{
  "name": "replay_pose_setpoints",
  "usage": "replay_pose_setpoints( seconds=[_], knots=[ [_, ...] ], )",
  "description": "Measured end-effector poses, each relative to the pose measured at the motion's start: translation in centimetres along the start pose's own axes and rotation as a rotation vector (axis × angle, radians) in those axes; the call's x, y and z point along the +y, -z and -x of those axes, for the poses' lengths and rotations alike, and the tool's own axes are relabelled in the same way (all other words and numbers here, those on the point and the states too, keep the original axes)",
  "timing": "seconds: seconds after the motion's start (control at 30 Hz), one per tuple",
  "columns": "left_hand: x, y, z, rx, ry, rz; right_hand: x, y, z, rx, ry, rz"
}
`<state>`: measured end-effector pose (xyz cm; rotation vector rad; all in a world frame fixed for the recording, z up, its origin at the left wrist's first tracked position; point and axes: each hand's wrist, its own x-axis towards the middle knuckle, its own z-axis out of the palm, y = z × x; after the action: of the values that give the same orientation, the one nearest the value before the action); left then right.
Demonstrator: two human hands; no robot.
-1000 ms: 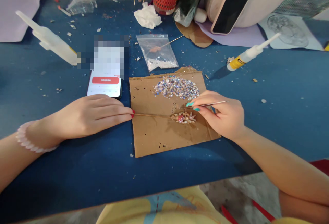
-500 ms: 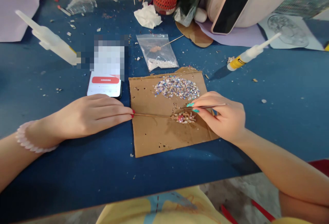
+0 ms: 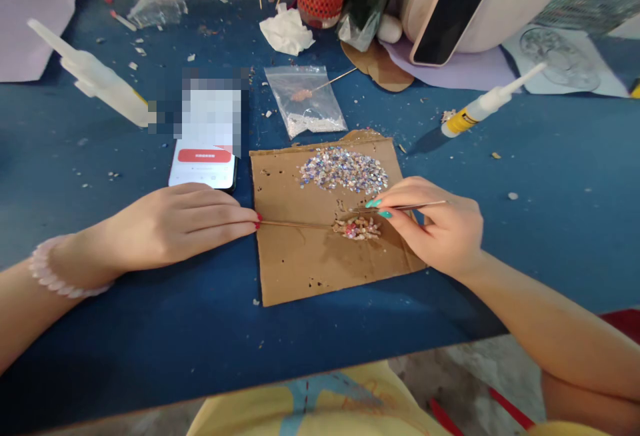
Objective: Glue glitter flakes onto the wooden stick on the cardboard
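A brown cardboard sheet (image 3: 320,259) lies on the blue table. At its far end sits a heap of shiny sequins (image 3: 344,169). A thin wooden stick (image 3: 295,225) lies across the sheet, its right end coated in a cluster of stuck sequins (image 3: 359,228). My left hand (image 3: 175,223) rests flat beside the sheet's left edge, fingers together, pinching the stick's left end. My right hand (image 3: 435,226) pinches slim metal tweezers (image 3: 400,207), whose tips point left just above the cluster.
A phone (image 3: 205,156) lies left of the cardboard. Beyond it are a plastic bag of sequins (image 3: 306,103), a crumpled tissue (image 3: 286,31), a white glue bottle (image 3: 93,77) on the left and a second glue bottle (image 3: 480,108) on the right. A pink bag (image 3: 500,3) stands behind.
My right hand and the tweezers have shifted very slightly to the right. The left hand and stick have stayed still.
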<state>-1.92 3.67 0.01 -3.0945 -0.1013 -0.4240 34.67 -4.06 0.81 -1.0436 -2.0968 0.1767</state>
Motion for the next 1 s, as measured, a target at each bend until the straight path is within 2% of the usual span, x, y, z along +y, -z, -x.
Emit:
replay_pose_setpoints(
  seconds=[0.47, 1.0],
  knots=[
    [-0.02, 0.03, 0.02, -0.018, 0.011, -0.006, 0.00, -0.14, -0.03, -0.004, 0.007, 0.029],
    [-0.02, 0.00, -0.10, -0.014, 0.013, -0.004, 0.77, 0.00, 0.39, -0.011, 0.006, -0.042]
  ],
)
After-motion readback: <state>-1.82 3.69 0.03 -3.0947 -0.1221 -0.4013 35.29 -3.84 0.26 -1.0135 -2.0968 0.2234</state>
